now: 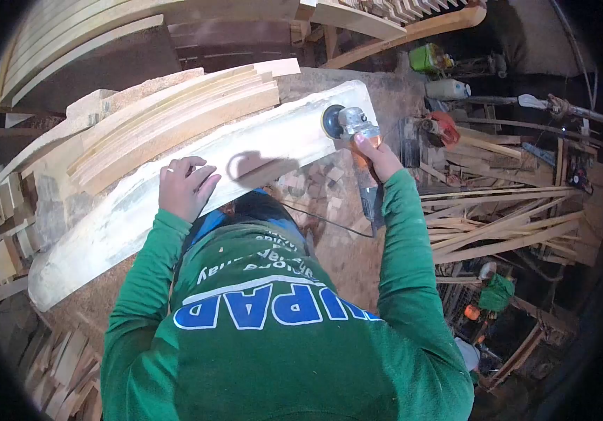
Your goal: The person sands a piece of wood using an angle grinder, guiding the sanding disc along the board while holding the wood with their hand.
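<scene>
A long pale wooden board (287, 137) lies slantwise in front of me, with a wavy far edge. My right hand (381, 158) is wrapped around an orange and grey angle grinder (353, 121). Its round black disc is against or just over the board's right end; I cannot tell which. The grinder's dark rear body hangs past the near edge, and a black cord trails from it to the left. On the board's near edge rests my left hand (186, 186), fingers apart and loosely bent, holding nothing.
Stacked wooden strips (182, 126) lie along the board's far side. Small wood blocks (322, 184) are scattered on the floor below it. Many thin slats (505, 224) are piled at the right, near a white container (447, 89). Offcuts (66, 368) fill the lower left.
</scene>
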A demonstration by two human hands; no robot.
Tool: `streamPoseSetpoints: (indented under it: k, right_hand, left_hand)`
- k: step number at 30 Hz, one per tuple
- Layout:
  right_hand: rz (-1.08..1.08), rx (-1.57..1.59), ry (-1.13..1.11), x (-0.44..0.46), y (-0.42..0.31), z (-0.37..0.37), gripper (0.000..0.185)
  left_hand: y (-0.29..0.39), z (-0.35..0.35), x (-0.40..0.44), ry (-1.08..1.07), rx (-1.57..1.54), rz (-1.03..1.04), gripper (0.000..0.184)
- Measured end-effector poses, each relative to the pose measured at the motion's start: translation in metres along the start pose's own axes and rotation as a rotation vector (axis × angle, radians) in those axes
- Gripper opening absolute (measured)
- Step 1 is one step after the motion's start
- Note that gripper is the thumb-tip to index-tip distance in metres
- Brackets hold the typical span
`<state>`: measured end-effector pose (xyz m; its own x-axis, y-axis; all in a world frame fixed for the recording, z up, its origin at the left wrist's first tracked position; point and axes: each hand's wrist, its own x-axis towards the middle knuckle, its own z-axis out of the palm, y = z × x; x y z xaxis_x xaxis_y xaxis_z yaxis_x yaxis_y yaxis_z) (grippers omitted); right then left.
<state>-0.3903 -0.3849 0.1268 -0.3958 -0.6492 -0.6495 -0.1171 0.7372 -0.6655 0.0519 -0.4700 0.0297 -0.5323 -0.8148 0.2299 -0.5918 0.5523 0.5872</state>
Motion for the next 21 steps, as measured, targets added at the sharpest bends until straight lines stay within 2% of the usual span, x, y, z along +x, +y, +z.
streamPoseSetpoints:
  k: [5, 8, 11, 14, 21]
  right_hand:
    - [-0.010, 0.041, 0.005, 0.012, 0.005, -0.023, 0.065]
    - [-0.004, -0.067, 0.034, -0.005, -0.004, -0.008, 0.065]
    - [0.004, -0.080, 0.032, -0.010, 0.004, 0.018, 0.066]
    - [-0.078, -0.059, -0.049, -0.011, 0.024, 0.051, 0.064]
    - [-0.147, -0.171, -0.214, -0.057, -0.004, 0.150, 0.061]
  left_hand:
    - [0.002, 0.000, -0.004, 0.012, 0.021, 0.024, 0.022]
    - [0.003, 0.003, -0.026, -0.012, 0.065, 0.106, 0.028]
    - [0.010, -0.018, -0.054, -0.126, 0.188, 0.078, 0.036]
    - [0.000, -0.041, -0.088, -0.182, 0.181, -0.048, 0.044]
    - [-0.048, -0.079, -0.146, -0.192, 0.336, -0.236, 0.049]
